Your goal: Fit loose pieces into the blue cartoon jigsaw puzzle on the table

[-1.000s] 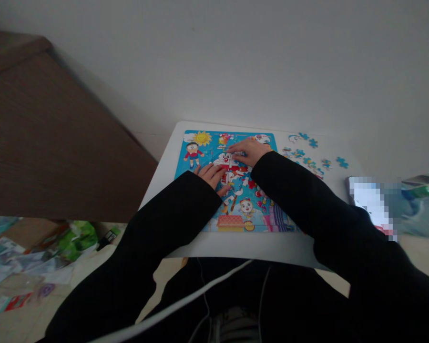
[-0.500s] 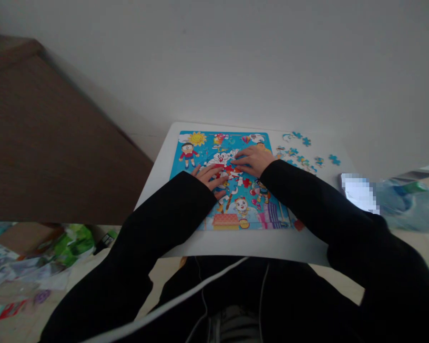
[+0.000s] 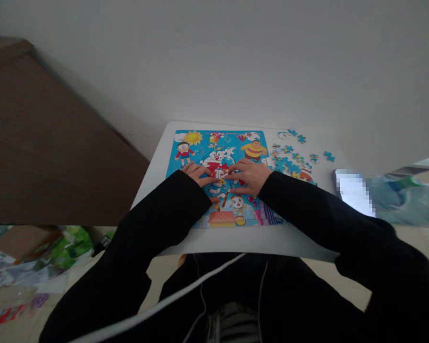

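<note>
A cartoon jigsaw puzzle (image 3: 219, 217) on a blue board lies on the small white table, much of its picture put together. On its left middle rests my left hand (image 3: 199, 175), fingers spread and fingertips touching the pieces. My right hand (image 3: 250, 176) reaches in from the other side, its fingers apart and their tips on the pieces at the centre. The two hands' fingertips nearly meet by a red and white part of the picture. Fingers partly cover that area, and I see no piece lifted in either hand.
Several loose puzzle pieces (image 3: 290, 164) lie scattered right of the board. A phone (image 3: 355, 192) with a blurred screen is at the table's right edge, near a clear plastic bag (image 3: 407, 200). A white cable (image 3: 164, 307) crosses my lap. Brown furniture (image 3: 57, 143) stands at left.
My right hand has moved down from the upper right of the puzzle towards its centre, uncovering the yellow-shirted figure. My left hand stays in nearly the same place. The view has shifted slightly.
</note>
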Tool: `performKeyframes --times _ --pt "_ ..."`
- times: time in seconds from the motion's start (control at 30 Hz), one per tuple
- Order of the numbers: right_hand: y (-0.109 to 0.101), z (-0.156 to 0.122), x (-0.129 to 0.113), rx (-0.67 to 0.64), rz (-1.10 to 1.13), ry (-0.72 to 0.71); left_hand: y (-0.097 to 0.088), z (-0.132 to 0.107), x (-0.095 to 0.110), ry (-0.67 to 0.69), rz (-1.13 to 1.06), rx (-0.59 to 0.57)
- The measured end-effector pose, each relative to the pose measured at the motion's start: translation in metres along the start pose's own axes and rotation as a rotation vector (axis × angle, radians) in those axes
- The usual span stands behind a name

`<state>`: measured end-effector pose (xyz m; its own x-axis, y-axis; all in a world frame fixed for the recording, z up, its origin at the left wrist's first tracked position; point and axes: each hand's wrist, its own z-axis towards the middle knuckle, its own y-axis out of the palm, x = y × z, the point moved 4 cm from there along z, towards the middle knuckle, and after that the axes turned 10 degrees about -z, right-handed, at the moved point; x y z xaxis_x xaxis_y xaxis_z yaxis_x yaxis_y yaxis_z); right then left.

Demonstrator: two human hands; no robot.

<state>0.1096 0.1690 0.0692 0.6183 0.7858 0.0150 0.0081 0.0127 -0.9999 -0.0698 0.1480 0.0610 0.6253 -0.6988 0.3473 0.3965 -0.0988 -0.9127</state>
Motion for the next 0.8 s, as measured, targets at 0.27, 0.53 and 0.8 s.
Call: performKeyframes --times 0.27,0.53,0.8 --pt "0.0 0.006 -0.003 -0.087 0.095 0.086 0.006 0.001 -0.005 0.152 -0.037 -0.031" --pt "-0.008 -0.012 0.025 0.034 0.176 0.159 0.011 0.006 0.003 0.085 -0.065 0.039" --pt "0.0 -0.042 0.031 -0.023 0.171 0.109 0.023 0.003 0.006 0.214 -0.038 0.068"
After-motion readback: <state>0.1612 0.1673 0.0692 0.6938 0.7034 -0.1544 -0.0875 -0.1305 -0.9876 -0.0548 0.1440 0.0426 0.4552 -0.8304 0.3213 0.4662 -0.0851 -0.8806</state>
